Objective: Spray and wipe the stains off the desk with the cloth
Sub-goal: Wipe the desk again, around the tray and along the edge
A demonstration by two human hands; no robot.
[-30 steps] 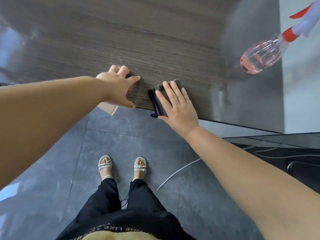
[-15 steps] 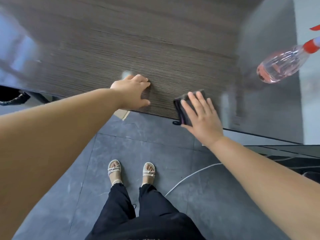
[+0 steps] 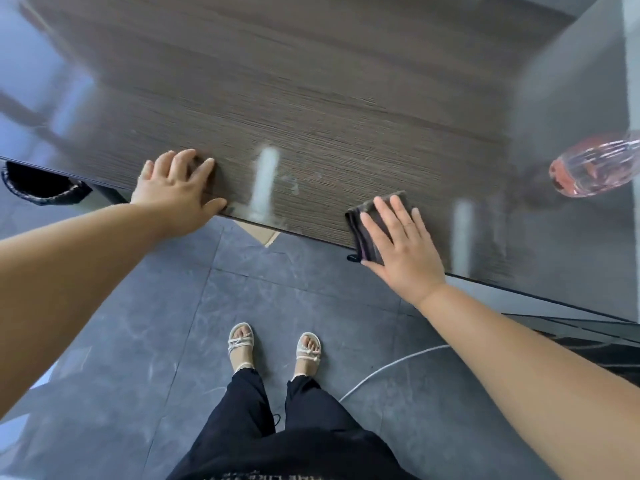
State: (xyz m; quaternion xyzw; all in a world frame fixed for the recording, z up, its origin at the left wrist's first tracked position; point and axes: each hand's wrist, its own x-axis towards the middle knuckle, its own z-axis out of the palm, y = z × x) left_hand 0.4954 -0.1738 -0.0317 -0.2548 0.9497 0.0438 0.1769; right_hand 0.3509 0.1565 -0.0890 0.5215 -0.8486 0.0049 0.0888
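Two hands are recorded at the near edge of the worktop (image 3: 311,98), a dark wood-grain surface.

- Left hand (image 3: 176,192): laid flat by the edge, fingers (image 3: 181,164) straight and slightly spread, nothing held. A bracing role is judged.
- Right hand (image 3: 403,251): pressed palm-down on the cloth, fingers (image 3: 386,216) extended and close together, nothing gripped.
- Cloth (image 3: 363,233): dark and folded, lying on the worktop at its near edge, partly covered by the right hand.
- Stains (image 3: 289,183): a pale smeared patch is seen between the two hands, left of the cloth and apart from it. Whether the pale vertical streak beside it is a reflection cannot be told.
- Spray bottle (image 3: 595,168): clear, holding pink liquid, set well to the right and untouched. Its head is cut off by the frame.
- Step in hand: wiping is judged, with the spraying apparently done.
- Next move: the cloth is to be slid leftward under steady flat pressure across the pale patch and kept from slipping off the edge.
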